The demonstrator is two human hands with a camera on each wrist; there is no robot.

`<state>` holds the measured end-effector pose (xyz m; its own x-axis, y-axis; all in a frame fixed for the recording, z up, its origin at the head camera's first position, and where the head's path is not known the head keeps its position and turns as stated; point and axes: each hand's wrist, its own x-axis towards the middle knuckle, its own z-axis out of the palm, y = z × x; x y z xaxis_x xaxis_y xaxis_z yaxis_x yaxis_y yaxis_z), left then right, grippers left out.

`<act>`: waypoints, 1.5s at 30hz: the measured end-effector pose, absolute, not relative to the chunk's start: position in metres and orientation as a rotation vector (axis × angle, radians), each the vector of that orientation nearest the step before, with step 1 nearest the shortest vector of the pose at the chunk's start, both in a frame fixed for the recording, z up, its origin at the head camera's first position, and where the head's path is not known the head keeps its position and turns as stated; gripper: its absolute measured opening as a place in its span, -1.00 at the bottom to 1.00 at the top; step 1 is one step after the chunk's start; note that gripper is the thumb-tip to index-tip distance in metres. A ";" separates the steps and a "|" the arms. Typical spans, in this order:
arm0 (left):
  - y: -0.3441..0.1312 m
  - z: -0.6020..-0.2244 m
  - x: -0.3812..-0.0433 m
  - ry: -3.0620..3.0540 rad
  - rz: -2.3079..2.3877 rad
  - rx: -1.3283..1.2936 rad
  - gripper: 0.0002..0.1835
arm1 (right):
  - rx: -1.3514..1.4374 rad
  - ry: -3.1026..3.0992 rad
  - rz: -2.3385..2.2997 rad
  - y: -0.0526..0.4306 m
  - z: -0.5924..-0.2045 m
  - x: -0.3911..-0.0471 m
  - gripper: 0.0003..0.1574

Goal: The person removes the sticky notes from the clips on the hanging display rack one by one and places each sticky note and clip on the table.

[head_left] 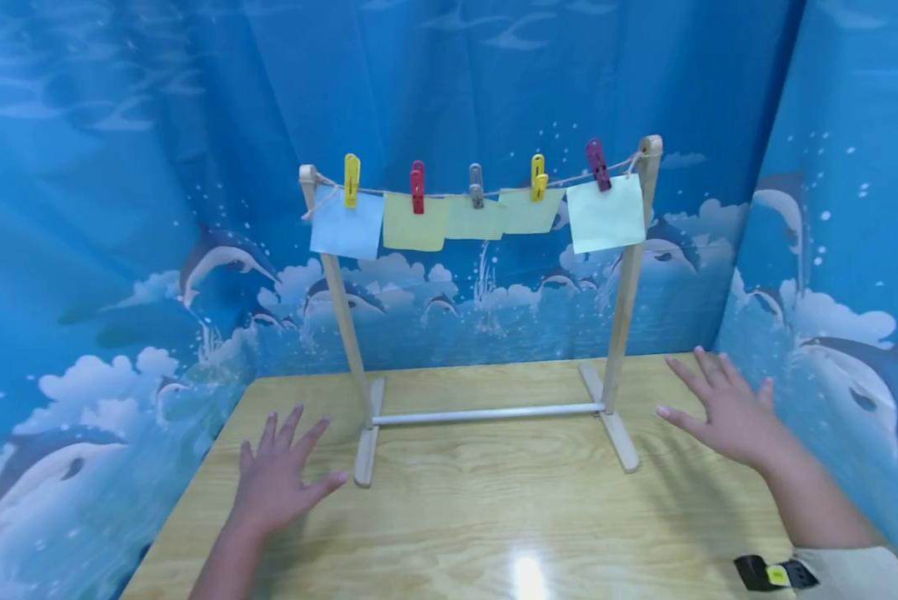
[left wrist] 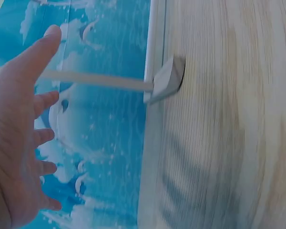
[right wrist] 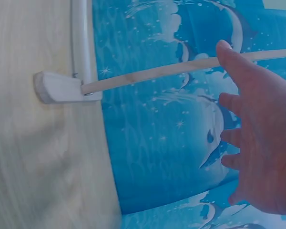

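Both hands are spread with nothing in them. The left hand [head_left: 272, 483] hovers over the table left of a wooden stand [head_left: 621, 325], near its left foot [head_left: 366, 454]. To the right of the stand, the right hand [head_left: 734, 412] is held above the table, fingers apart. A string [head_left: 561, 180] runs between the posts. On it a yellow clothespin [head_left: 351, 179] holds a blue paper [head_left: 346, 225], a red clothespin [head_left: 417, 187] a yellow-green one, and a purple clothespin [head_left: 598, 164] a pale mint paper [head_left: 606, 215]. Grey [head_left: 476, 185] and yellow pegs [head_left: 538, 177] hold greenish papers between them.
A pale rod [head_left: 486, 413] joins the stand's feet low over the wood-grain table [head_left: 456, 517]. Blue dolphin-print curtains [head_left: 449, 75] enclose the table at the back and both sides. A dark band with a yellow piece [head_left: 777, 574] sits by the right sleeve.
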<state>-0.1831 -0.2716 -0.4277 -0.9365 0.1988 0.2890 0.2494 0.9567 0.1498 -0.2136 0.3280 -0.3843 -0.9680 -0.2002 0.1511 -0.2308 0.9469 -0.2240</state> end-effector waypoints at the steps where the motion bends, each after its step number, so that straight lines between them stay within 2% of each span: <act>1: -0.267 -0.428 -0.184 -2.823 -0.293 -0.351 -0.11 | 0.342 -2.959 0.378 0.327 -0.382 -0.214 0.08; 19: -0.224 -0.418 -0.206 -2.786 -0.407 -0.466 0.01 | 0.487 -2.814 0.416 0.314 -0.343 -0.220 0.08; 40: -0.183 -0.388 -0.218 -2.676 -0.589 -0.614 -0.08 | 0.577 -2.707 0.591 0.301 -0.289 -0.220 0.07; 45: -0.170 -0.378 -0.222 -2.703 -0.767 -0.637 -0.09 | 0.561 -2.674 0.589 0.300 -0.271 -0.219 0.06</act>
<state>-0.2217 -0.1699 -0.3782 -0.8703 0.3391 0.3572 0.4762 0.7645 0.4345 -0.2190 0.2996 -0.2714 -0.8622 -0.3012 0.4072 -0.4444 0.8357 -0.3228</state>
